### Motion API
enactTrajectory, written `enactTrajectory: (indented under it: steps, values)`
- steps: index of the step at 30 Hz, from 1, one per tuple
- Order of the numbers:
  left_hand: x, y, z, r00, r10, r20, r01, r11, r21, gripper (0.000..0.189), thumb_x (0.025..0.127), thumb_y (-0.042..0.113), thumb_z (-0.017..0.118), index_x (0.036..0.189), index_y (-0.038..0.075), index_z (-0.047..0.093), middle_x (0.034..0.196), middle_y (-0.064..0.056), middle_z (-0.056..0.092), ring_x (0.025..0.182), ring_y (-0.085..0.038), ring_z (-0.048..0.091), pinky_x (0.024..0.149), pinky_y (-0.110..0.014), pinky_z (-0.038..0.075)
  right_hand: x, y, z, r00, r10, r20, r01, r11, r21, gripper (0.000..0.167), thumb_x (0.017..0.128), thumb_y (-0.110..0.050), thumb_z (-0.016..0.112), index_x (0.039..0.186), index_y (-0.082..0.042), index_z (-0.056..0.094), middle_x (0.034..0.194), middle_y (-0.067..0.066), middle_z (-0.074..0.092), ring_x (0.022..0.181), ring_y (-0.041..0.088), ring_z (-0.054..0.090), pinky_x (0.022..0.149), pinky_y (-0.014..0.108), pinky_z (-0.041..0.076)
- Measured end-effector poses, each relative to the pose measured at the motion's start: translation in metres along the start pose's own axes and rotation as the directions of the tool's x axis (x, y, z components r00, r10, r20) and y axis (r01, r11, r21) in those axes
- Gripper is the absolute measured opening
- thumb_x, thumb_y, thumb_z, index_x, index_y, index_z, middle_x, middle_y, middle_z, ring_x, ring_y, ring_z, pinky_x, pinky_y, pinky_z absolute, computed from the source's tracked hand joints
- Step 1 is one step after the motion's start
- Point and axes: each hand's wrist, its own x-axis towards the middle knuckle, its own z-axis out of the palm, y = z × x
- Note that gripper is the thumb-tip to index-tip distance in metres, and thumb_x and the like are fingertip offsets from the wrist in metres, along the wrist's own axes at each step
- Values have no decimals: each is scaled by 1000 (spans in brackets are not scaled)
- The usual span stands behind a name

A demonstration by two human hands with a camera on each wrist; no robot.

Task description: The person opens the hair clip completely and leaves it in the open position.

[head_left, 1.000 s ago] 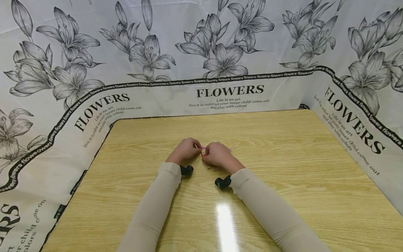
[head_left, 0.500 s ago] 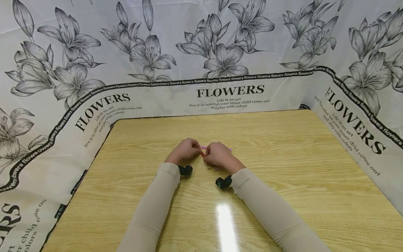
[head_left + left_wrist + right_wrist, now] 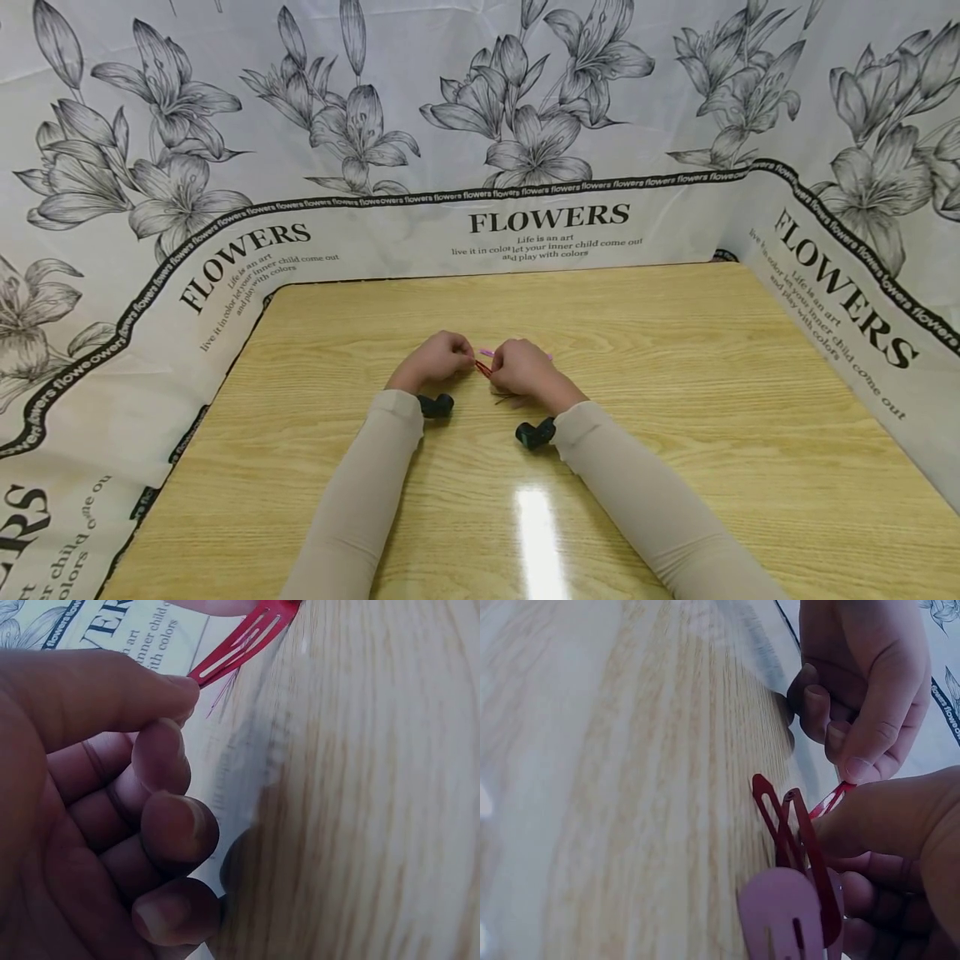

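Note:
In the head view, my left hand (image 3: 435,360) and right hand (image 3: 525,369) face each other over the table's middle, a red snap hair clip (image 3: 483,368) stretched between their fingertips. The left wrist view shows the left thumb and index finger pinching one narrow end of the red clip (image 3: 247,645), other fingers curled below. My right fingertips hold its other end, partly out of view. More red hair clips (image 3: 810,855) and a pale pink hair clip (image 3: 780,907) stand close beside the right fingers in the right wrist view, overlapping one another.
Behind the right hand, pink-purple pieces (image 3: 551,357) show on the wood-grain table (image 3: 637,467). A thin brown piece (image 3: 504,399) shows just below that hand. A white flower-printed cloth (image 3: 555,242) stands round the back and sides.
My left hand has drawn slightly left, away from the right hand, and more of the red hair clip shows between them. The right hand has shifted only a little to the right.

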Motion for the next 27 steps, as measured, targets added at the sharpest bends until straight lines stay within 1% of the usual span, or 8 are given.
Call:
enactTrajectory:
  steps: [4,9,11,14,17,21,27]
  values:
    - [0,-2,1,1000,-13,3,13,1000,-17,11,92,18,59,90,9,65,76,-5,59,60,-15,48,55,-28,41,0,3,1,1000,3,-2,-3,999,35,9,83,-14,64,75,-16,68,72,-2,64,67,16,57,59,26,45]
    - [0,-1,2,1000,-21,-5,21,1000,-19,10,90,17,58,88,10,65,75,-4,59,59,-15,48,54,-28,41,-1,9,0,1000,15,0,-15,993,120,15,87,-14,59,75,-14,68,68,1,62,62,16,56,57,26,46]
    - [0,0,3,1000,-25,-7,24,999,-21,9,90,16,59,88,10,65,75,-4,59,59,-15,49,54,-28,41,-1,11,-1,1000,18,10,-20,988,153,16,89,-15,58,78,-13,68,69,3,62,61,16,57,57,27,47]
    - [0,0,3,1000,-28,-9,27,999,-20,10,89,17,60,89,10,66,74,-3,59,59,-14,49,54,-27,42,-2,14,-3,1000,13,19,-17,984,175,14,91,-16,58,83,-12,68,73,3,64,63,15,59,61,26,48]
    - [1,0,4,1000,-23,-10,23,1000,-19,10,89,19,62,90,11,68,74,-2,60,60,-14,50,55,-27,42,-2,17,-5,1000,-4,19,0,984,178,13,91,-16,58,88,-10,69,79,3,65,67,13,61,66,27,48]
    - [0,-2,5,1000,-7,-16,7,1000,-25,11,91,21,62,92,12,70,77,-2,63,62,-14,51,57,-27,44,-3,21,-8,1000,-29,-1,29,983,180,15,93,-18,57,93,-10,70,85,2,67,72,13,59,72,29,48]
    - [-3,-1,6,998,9,-70,-15,997,-78,14,92,23,61,92,11,70,79,-4,64,61,-15,52,55,-29,44,-6,25,-12,997,-64,-47,73,971,227,16,95,-21,59,96,-12,72,86,1,68,74,14,56,75,32,47]
